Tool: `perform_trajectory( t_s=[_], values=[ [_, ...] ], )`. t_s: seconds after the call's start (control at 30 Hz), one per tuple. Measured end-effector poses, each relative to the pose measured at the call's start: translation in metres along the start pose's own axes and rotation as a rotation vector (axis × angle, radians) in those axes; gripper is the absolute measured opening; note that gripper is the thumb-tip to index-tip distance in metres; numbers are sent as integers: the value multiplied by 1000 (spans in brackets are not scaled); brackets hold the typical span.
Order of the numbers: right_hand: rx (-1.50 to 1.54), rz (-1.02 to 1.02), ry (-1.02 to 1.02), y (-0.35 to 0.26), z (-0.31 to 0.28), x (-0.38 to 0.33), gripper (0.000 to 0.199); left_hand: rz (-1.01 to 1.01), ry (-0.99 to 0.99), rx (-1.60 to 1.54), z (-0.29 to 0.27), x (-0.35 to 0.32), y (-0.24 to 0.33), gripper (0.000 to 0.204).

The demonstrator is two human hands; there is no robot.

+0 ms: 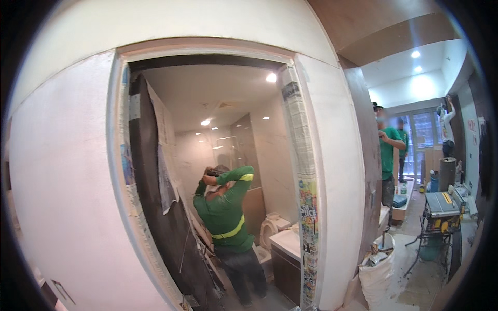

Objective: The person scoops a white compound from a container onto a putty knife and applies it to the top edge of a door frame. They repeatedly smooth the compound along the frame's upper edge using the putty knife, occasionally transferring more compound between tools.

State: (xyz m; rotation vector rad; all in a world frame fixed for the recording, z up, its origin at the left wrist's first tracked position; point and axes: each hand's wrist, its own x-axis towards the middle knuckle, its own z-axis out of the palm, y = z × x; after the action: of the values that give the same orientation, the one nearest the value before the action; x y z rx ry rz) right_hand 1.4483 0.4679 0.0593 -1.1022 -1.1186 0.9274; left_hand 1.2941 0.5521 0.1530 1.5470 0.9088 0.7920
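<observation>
Centrally, a doorway frame [206, 45] fills the view, its right-hand jamb covered with strips of printed paper [306, 217] and its left-hand jamb papered likewise. Neither of the wearer's hands is visible, so whether they are open, closed or gripping anything cannot be told. The papered frame, which stands directly ahead between white wall panels [67, 155], is the nearest work. Inside the opening, a dark door leaf [148, 197] stands at the left, with a loose sheet [165, 176] hanging against it. Beyond it a co-worker in a green top [228, 207] raises both arms, the co-worker's hands [210, 179] meeting near the head around something dark that is too small to identify; a white-topped vanity [287, 242] stands to the right. Good practice here, as a judgement, favours keeping the paper flat against the jambs, since a lifted edge could snag a sleeve or expose the surface beneath. Entry through the opening would best be made squarely, clear of both papered sides and the hanging sheet, with room left for the co-worker's raised elbows.
</observation>
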Motion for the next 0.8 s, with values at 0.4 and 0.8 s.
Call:
perform_trajectory(
  t_s=[0.4,0.8],
  values=[
    [-403,-794,-257,-21,-62,23,58,-27,274,420,32,12,-19,55],
    [-688,-453,-258,48,-146,25,52,-112,368,619,61,14,-34,59]
  ],
)
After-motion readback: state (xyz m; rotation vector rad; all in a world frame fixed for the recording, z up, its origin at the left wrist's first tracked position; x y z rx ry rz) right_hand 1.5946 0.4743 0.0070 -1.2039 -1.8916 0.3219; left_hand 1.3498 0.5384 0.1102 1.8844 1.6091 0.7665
